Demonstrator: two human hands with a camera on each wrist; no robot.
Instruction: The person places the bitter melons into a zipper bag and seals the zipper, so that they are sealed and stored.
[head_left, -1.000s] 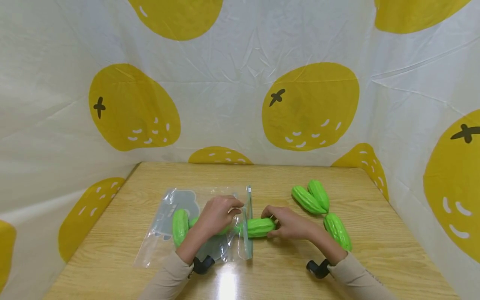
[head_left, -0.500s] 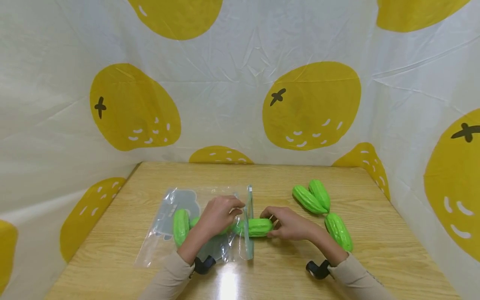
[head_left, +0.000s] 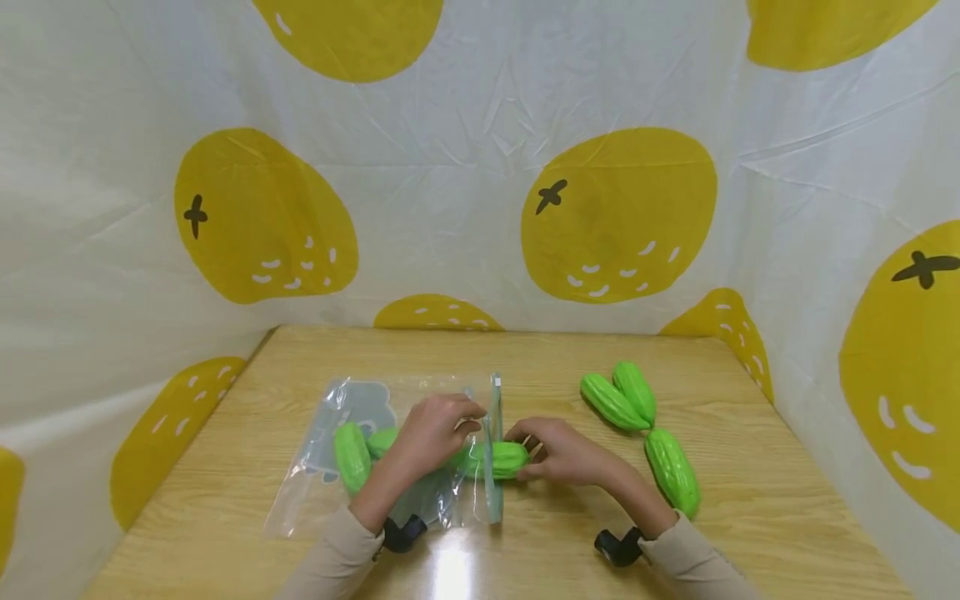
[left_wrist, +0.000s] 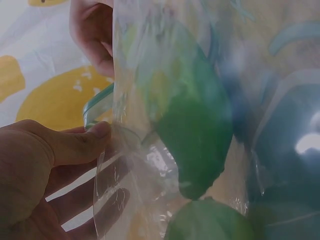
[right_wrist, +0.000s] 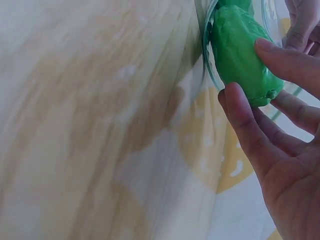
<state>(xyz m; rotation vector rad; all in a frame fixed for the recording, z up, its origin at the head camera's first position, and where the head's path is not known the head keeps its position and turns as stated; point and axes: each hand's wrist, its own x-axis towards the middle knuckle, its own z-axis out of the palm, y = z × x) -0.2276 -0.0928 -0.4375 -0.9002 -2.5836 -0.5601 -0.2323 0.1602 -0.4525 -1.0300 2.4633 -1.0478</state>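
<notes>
The left hand (head_left: 431, 435) pinches the rim of a clear bag (head_left: 493, 496) on the desk (head_left: 772, 475). The right hand (head_left: 564, 452) grips the end of a green gourd (head_left: 512, 461), which sits partway through the bag's mouth.

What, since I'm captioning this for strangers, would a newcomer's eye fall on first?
Probably the big yellow prints on the white backdrop behind the table. Next, perhaps, three bright green gourds on the right and a clear bag further left, holding more. Between them, the right hand grips another gourd, partly through the bag's mouth.
</notes>
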